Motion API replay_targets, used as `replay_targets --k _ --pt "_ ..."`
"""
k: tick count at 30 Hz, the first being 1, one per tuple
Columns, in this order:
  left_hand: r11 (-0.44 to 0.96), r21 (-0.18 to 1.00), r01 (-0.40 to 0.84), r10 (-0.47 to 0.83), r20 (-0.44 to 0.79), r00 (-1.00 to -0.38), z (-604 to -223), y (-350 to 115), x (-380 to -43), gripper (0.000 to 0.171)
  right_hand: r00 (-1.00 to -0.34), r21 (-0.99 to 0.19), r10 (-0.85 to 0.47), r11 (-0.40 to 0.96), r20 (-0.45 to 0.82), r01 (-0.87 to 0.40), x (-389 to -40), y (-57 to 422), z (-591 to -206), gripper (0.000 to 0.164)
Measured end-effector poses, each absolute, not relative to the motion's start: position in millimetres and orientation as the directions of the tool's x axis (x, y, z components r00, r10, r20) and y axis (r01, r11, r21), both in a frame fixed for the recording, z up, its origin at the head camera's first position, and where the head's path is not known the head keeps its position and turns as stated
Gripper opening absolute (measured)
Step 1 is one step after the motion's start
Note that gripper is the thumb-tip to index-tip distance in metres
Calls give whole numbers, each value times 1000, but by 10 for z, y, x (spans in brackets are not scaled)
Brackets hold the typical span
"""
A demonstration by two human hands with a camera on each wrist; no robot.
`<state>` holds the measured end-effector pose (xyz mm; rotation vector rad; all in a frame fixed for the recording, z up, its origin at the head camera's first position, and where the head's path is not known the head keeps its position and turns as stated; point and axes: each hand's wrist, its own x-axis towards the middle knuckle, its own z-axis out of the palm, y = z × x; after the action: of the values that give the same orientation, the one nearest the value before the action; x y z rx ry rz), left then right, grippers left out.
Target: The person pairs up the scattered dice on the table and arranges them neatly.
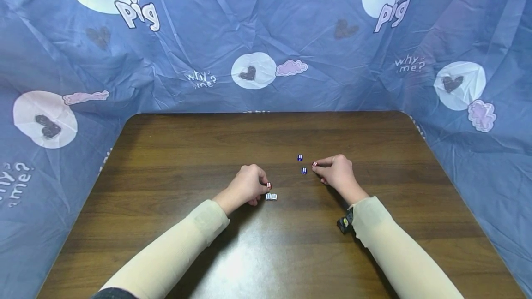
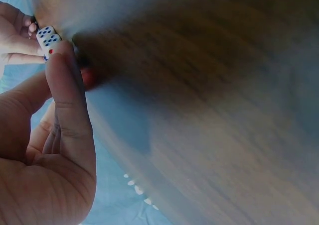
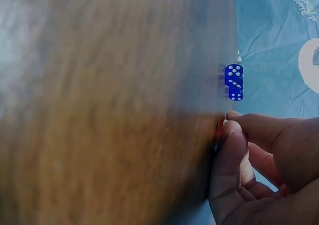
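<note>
My left hand [image 1: 248, 183] pinches a red die [image 1: 269, 185] between thumb and fingertips, just behind two white dice [image 1: 271, 197] that sit side by side on the table. To the right, my right hand [image 1: 338, 175] pinches another red die [image 1: 315, 164] at its fingertips. Left of that hand lie two blue dice, a nearer one [image 1: 304, 170] and a farther one [image 1: 300, 157], slightly apart. In the left wrist view the held red die [image 2: 88, 78] is blurred and mostly behind the thumb. The right wrist view shows only a sliver of red [image 3: 218, 130] at the fingers.
All of this is on a brown wooden table [image 1: 187, 146] with rounded far corners. Blue printed cloth [image 1: 257, 26] hangs behind it and along both sides. A small black device [image 1: 345, 222] is strapped at the right wrist.
</note>
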<state>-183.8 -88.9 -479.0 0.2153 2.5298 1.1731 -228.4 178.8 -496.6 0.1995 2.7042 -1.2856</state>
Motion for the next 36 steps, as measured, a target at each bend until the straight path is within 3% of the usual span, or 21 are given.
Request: replay_targets --k 20,36 --pt "647 763 -13 282 -255 -925 -4785 -889 -1842 15 -993 -806 21 583 -115 106 -2168 1784 -4922 16" --pt "647 763 -19 273 -255 -927 -4759 -884 -1830 16 -995 -808 -98 589 -27 -36 -2028 1571 -4813 15"
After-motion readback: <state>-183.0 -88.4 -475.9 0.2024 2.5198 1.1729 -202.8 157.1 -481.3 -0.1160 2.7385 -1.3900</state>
